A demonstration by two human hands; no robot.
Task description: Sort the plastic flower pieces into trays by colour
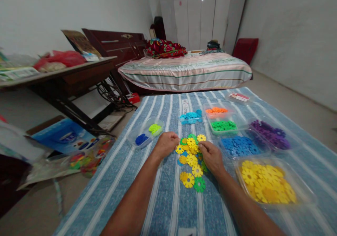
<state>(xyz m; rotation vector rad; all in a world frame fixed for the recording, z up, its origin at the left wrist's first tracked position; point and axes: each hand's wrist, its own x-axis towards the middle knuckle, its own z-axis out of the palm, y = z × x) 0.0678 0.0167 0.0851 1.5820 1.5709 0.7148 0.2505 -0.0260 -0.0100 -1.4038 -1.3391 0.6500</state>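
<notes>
My left hand [167, 145] is closed, its curled fingertips at a yellow snowflake disc [179, 149] on the left side of a loose pile. Across the pile, my right hand [212, 156] pinches another yellow snowflake disc [201, 137] at its lower edge. Between the hands lie several overlapping discs, mostly yellow, with green and blue ones partly covered. A green disc [199, 184] lies flat at the near end of the pile, beside a yellow disc [189, 180].
Right of the pile stand clear tubs of yellow discs [268, 183], blue discs [239, 146] and purple discs [271, 134]. Farther back are green discs [223, 125], orange discs [216, 110] and light-blue discs [191, 117]. A two-part tub [133, 137] stands left. Beyond the striped cloth [126, 179] is a bed [186, 72].
</notes>
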